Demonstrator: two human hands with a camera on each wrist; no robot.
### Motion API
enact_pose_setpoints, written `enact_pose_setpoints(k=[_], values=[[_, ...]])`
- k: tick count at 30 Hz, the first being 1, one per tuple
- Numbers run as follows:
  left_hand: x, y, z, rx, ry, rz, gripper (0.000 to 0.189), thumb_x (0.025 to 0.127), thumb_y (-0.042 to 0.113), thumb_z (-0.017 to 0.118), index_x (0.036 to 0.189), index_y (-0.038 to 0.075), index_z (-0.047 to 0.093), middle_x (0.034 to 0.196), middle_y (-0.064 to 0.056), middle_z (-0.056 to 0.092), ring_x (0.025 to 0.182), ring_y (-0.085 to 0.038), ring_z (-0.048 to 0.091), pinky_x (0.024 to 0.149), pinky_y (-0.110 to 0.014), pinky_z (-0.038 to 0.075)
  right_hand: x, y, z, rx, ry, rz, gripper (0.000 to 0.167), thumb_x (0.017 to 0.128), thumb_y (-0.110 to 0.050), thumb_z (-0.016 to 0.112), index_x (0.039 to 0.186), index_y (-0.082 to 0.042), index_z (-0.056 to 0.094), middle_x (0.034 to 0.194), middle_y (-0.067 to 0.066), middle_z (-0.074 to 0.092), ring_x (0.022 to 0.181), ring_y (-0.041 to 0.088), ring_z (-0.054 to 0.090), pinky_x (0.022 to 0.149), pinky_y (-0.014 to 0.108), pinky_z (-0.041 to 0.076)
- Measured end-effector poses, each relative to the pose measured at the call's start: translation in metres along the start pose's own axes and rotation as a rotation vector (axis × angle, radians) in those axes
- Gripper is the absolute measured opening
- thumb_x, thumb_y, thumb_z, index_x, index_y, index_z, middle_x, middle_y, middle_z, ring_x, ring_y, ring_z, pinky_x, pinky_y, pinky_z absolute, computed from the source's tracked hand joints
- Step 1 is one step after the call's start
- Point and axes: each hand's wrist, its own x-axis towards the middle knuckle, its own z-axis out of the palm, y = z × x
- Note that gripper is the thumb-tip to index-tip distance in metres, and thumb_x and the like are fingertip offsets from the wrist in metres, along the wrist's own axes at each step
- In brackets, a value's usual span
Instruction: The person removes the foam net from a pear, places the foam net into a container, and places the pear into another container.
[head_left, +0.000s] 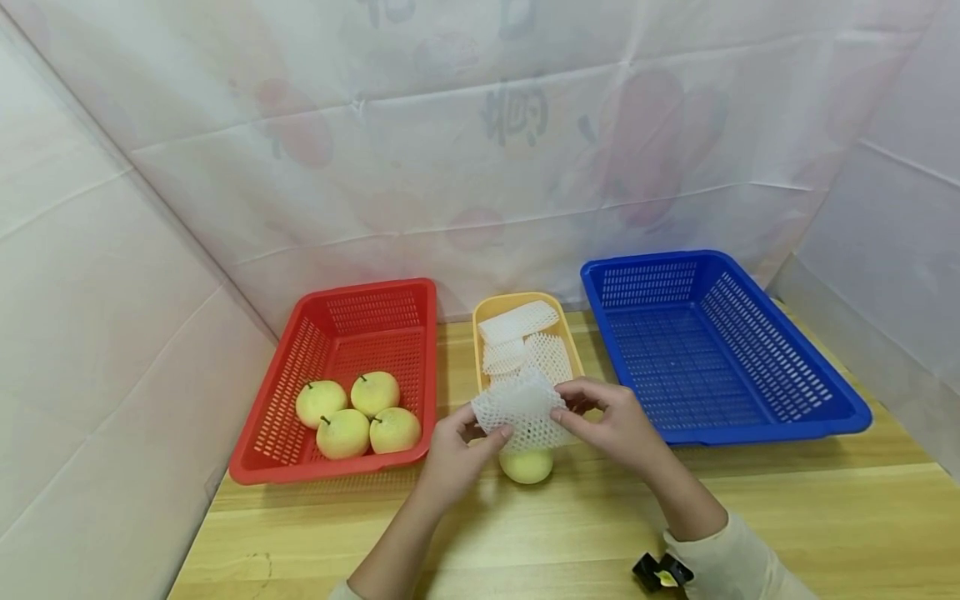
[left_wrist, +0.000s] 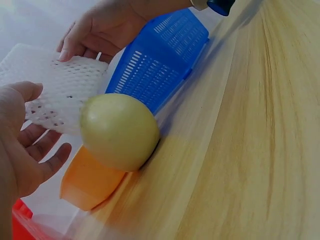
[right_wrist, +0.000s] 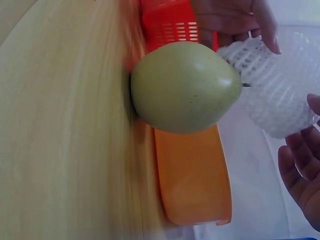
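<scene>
A white foam net sleeve (head_left: 525, 417) is stretched flat between both hands, above a yellow-green pear (head_left: 527, 468) that stands on the table. My left hand (head_left: 457, 454) pinches the net's left edge, thumb on top and fingers beneath. At the opposite edge, my right hand (head_left: 611, 417) pinches it between thumb and fingers. Seen from the left wrist, the pear (left_wrist: 120, 132) sits just beside the lower edge of the net (left_wrist: 65, 90). The right wrist view shows the pear's stem pointing up toward the mesh (right_wrist: 272, 85).
On the left, a red basket (head_left: 427, 367) contains several pears (head_left: 343, 433). A small yellow-orange tray (head_left: 573, 354) with more foam nets (head_left: 517, 321) stands behind the hands. To the right lies a blue basket (head_left: 660, 342). A fabric wall (head_left: 480, 167) rises behind them.
</scene>
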Motion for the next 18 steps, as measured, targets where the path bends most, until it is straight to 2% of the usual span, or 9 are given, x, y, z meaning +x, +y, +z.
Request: enact_pose_setpoints(k=[4, 7, 14, 18], values=[[0.001, -0.004, 0.002, 0.057, -0.081, -0.044, 0.044, 0.086, 0.026, 0.077, 0.127, 0.023, 0.063, 0.12, 0.001, 0.067, 0.103, -0.024, 0.066, 0.086, -0.029, 0.057, 0.001, -0.003, -0.002, -0.017, 0.042, 0.014, 0.021, 0.082, -0.004, 0.077, 0.101, -0.012, 0.073, 0.09, -0.004, 0.072, 0.076, 0.007, 0.065, 0.068, 0.026, 0.057], [0.0, -0.006, 0.004, 0.114, -0.126, -0.047, 0.048, 0.086, 0.028, 0.077, 0.131, 0.025, 0.06, 0.124, 0.002, 0.064, 0.107, -0.026, 0.064, 0.089, -0.029, 0.056, 0.004, -0.004, -0.004, -0.021, 0.065, 0.022, 0.022, 0.082, -0.003, 0.077, 0.102, -0.01, 0.072, 0.089, -0.003, 0.072, 0.077, 0.007, 0.064, 0.068, 0.026, 0.057], [-0.002, -0.009, 0.009, 0.262, -0.141, 0.013, 0.039, 0.086, 0.024, 0.076, 0.123, 0.017, 0.065, 0.12, 0.001, 0.064, 0.111, -0.02, 0.061, 0.088, -0.03, 0.056, 0.015, -0.01, -0.014, 0.026, 0.183, 0.067, 0.022, 0.084, -0.001, 0.075, 0.104, -0.008, 0.072, 0.087, 0.004, 0.07, 0.077, 0.009, 0.063, 0.067, 0.021, 0.054], [-0.003, -0.011, 0.011, 0.319, -0.143, 0.053, 0.036, 0.088, 0.025, 0.075, 0.122, 0.019, 0.066, 0.124, 0.005, 0.064, 0.114, -0.015, 0.06, 0.09, -0.03, 0.055, 0.026, -0.013, -0.018, 0.014, 0.27, 0.117, 0.024, 0.086, -0.008, 0.076, 0.109, -0.011, 0.072, 0.09, 0.004, 0.069, 0.076, 0.01, 0.062, 0.066, 0.019, 0.053]])
